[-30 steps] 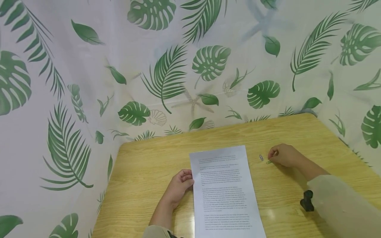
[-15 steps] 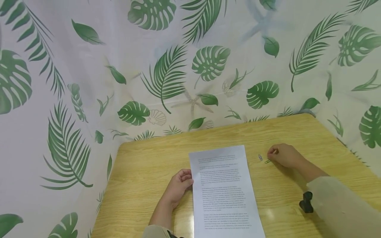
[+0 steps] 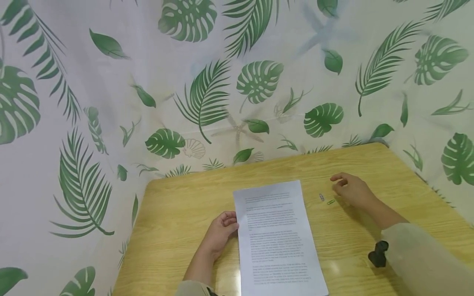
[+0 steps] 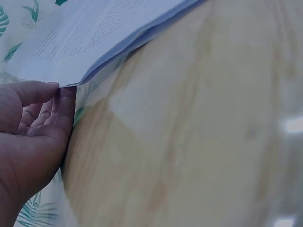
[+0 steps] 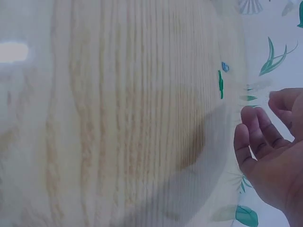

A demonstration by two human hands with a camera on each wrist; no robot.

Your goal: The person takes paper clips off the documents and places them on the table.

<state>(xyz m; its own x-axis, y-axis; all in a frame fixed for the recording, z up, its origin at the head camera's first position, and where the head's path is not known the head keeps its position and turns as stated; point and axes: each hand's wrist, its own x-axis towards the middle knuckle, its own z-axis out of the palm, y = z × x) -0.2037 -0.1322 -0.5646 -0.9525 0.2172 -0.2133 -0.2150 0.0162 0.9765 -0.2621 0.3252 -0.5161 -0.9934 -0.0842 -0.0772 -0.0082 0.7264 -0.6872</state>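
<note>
A stack of printed paper sheets (image 3: 275, 242) lies lengthwise on the wooden table. My left hand (image 3: 219, 236) pinches its left edge; in the left wrist view, the thumb (image 4: 40, 90) is on top and fingers reach underneath. To the right of the sheets lie a purple-blue paper clip (image 3: 321, 197) and a green paper clip (image 3: 331, 202), close together but apart. Just beyond the green one, my right hand (image 3: 352, 191) hovers with loosely bent fingers and holds nothing. The right wrist view shows both the green clip (image 5: 220, 85) and the bluish clip (image 5: 225, 66) clear of its fingertips.
The light wooden table (image 3: 177, 213) ends at the back against a white leaf-patterned curtain (image 3: 207, 164), which also runs along the left and right sides. A small black object (image 3: 378, 254) sits at the right sleeve's cuff.
My right hand has let go of the green paper clip and risen slightly, its fingers loosening. The clip now lies on the table. My left hand keeps its place at the paper's edge.
</note>
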